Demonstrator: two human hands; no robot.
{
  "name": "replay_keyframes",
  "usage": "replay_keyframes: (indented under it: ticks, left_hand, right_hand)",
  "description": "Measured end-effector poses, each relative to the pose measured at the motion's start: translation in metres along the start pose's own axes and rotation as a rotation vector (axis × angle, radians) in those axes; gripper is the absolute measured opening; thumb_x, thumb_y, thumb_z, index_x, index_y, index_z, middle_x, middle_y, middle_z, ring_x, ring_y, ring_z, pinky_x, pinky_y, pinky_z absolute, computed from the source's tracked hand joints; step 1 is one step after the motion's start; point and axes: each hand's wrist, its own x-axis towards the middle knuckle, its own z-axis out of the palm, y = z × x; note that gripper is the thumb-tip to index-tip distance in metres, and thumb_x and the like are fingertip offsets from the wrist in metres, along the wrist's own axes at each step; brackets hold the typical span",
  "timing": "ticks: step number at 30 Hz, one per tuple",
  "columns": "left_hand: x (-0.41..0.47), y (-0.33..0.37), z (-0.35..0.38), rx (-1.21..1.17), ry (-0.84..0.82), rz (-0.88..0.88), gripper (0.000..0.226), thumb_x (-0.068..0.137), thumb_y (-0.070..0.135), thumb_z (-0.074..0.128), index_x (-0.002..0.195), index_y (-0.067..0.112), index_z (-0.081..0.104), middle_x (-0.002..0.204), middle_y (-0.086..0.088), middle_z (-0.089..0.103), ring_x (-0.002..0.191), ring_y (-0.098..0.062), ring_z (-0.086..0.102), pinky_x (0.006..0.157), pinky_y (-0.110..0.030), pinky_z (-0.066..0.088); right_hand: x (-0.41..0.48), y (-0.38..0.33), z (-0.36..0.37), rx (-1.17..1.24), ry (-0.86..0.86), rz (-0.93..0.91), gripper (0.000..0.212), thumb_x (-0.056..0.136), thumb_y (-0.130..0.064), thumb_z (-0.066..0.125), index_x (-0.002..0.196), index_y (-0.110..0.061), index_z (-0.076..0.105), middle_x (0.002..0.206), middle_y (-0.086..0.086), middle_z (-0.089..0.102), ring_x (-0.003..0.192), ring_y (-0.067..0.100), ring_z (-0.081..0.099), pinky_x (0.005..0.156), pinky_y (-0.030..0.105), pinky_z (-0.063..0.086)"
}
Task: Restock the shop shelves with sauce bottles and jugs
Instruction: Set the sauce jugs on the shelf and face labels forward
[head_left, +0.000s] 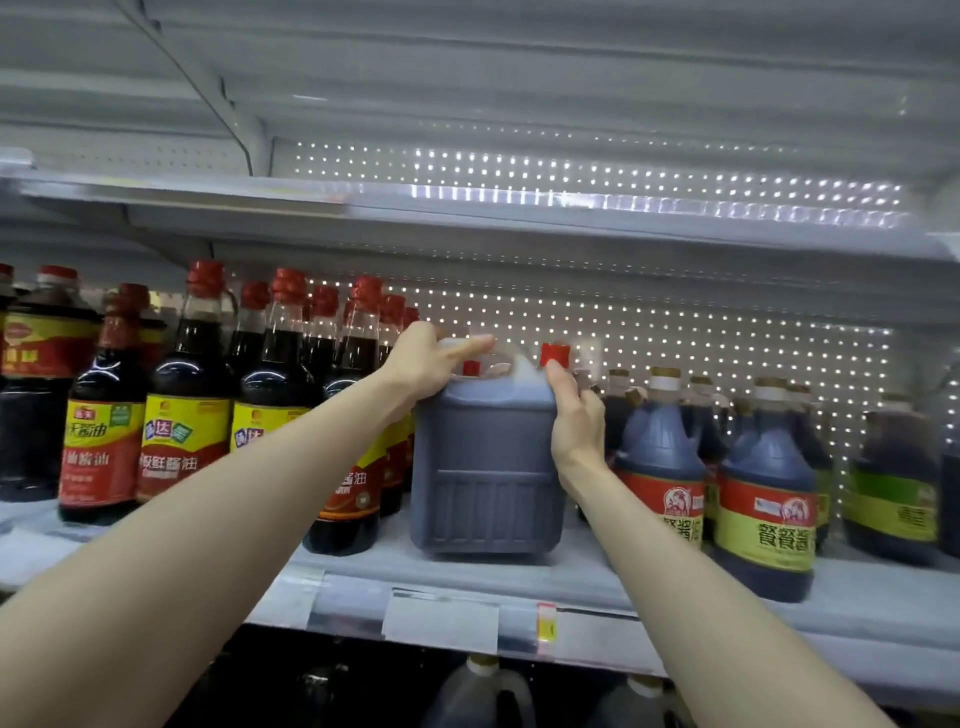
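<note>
Gripping square dark-sauce plastic jug (485, 467) between hands: left hand (426, 364) curled over its top, right hand (574, 421) clasping its side.

Single head cam, wide-angle, faces fwd and slightly up at the middle shelf (467, 582), close range. No 2nd view, so no overlap.

Both arms are uncovered: the left forearm (234, 493) and right forearm (675, 571) show no sleeve. The left hand (426, 364) and right hand (574, 426) are bare, with slim fingers.
</note>
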Motion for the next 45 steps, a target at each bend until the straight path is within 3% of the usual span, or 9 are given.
replay_keyframes:
  ticks: [2, 6, 10, 14, 22, 25, 30, 35, 45]
  left_hand:
    - [0.006, -0.008, 0.005, 0.000, -0.003, -0.015, 0.044, 0.073, 0.056, 0.073, 0.082, 0.014, 0.062, 0.077, -0.001, 0.054, 0.069, -0.013, 0.048, 0.064, -0.026, 0.038]
    - [0.016, -0.022, 0.015, -0.001, -0.010, -0.077, 0.028, 0.088, 0.028, 0.066, 0.103, 0.006, 0.071, 0.084, 0.000, 0.061, 0.065, -0.007, 0.052, 0.058, -0.019, 0.041]
    - [0.029, -0.035, 0.025, -0.033, -0.008, -0.102, 0.059, 0.076, 0.054, 0.072, 0.114, 0.008, 0.066, 0.113, -0.002, 0.067, 0.098, -0.018, 0.064, 0.086, -0.028, 0.049]
    - [0.032, -0.044, 0.032, -0.173, 0.013, -0.119, 0.050, 0.079, 0.044, 0.074, 0.113, 0.009, 0.065, 0.101, 0.001, 0.071, 0.096, -0.017, 0.065, 0.097, -0.037, 0.048]
    - [0.003, -0.050, 0.038, -0.354, 0.141, -0.051, 0.021, 0.096, 0.021, 0.055, 0.115, 0.013, 0.057, 0.101, 0.001, 0.062, 0.094, -0.011, 0.058, 0.072, -0.017, 0.042]
    - [-0.015, -0.058, 0.039, -0.366, 0.127, -0.082, 0.040, 0.099, 0.026, 0.047, 0.136, 0.014, 0.043, 0.121, -0.001, 0.056, 0.113, -0.015, 0.054, 0.086, -0.019, 0.043]
    - [-0.042, -0.082, 0.042, -0.384, 0.001, -0.232, 0.082, 0.088, 0.063, 0.042, 0.149, 0.010, 0.024, 0.151, -0.006, 0.034, 0.137, -0.022, 0.036, 0.114, -0.038, 0.030]
    - [-0.051, -0.086, 0.039, -0.417, -0.063, -0.305, 0.119, 0.061, 0.089, 0.038, 0.154, 0.019, 0.013, 0.159, 0.004, 0.017, 0.145, -0.018, 0.019, 0.119, -0.043, 0.018]
    - [-0.062, -0.092, 0.033, -0.473, -0.091, -0.330, 0.077, 0.088, 0.065, 0.043, 0.151, 0.030, 0.017, 0.158, 0.005, 0.021, 0.143, -0.020, 0.023, 0.116, -0.047, 0.024]
  right_hand:
    - [0.004, 0.006, 0.001, -0.025, -0.003, 0.022, 0.057, 0.079, -0.060, 0.059, 0.101, -0.008, 0.061, 0.107, 0.006, 0.060, 0.104, 0.027, 0.056, 0.098, 0.040, 0.042]
    - [0.011, 0.018, 0.004, -0.017, 0.007, 0.043, 0.057, 0.080, -0.059, 0.060, 0.110, -0.012, 0.064, 0.115, 0.004, 0.062, 0.107, 0.025, 0.055, 0.100, 0.040, 0.041]
    - [0.025, 0.033, 0.004, -0.029, 0.013, 0.063, 0.056, 0.089, -0.053, 0.055, 0.131, -0.016, 0.057, 0.127, 0.001, 0.057, 0.120, 0.024, 0.051, 0.106, 0.041, 0.037]
    - [0.027, 0.038, 0.008, -0.057, -0.033, 0.083, 0.078, 0.076, -0.074, 0.051, 0.137, -0.026, 0.051, 0.139, -0.002, 0.051, 0.126, 0.023, 0.047, 0.110, 0.045, 0.033]
    - [0.017, 0.026, 0.004, -0.121, -0.043, 0.135, 0.069, 0.093, -0.060, 0.042, 0.142, -0.012, 0.043, 0.135, 0.005, 0.050, 0.127, 0.027, 0.045, 0.106, 0.036, 0.030]
    - [-0.001, 0.020, 0.000, -0.289, -0.085, 0.093, 0.062, 0.101, -0.051, 0.030, 0.148, -0.010, 0.031, 0.147, 0.010, 0.042, 0.134, 0.029, 0.038, 0.108, 0.035, 0.027]
    - [-0.050, 0.024, -0.007, -0.510, -0.267, 0.071, 0.071, 0.100, -0.052, 0.028, 0.153, -0.023, -0.008, 0.162, 0.001, -0.006, 0.149, 0.021, 0.003, 0.120, 0.040, 0.007]
    - [-0.082, 0.008, 0.012, -0.458, -0.318, 0.194, 0.069, 0.098, -0.058, 0.028, 0.153, -0.033, -0.006, 0.158, -0.004, -0.025, 0.146, 0.028, -0.018, 0.117, 0.044, -0.004]
    - [-0.070, 0.013, 0.027, -0.333, -0.313, 0.276, 0.075, 0.093, -0.064, 0.032, 0.152, -0.036, -0.005, 0.156, -0.007, -0.029, 0.144, 0.031, -0.024, 0.117, 0.055, -0.003]
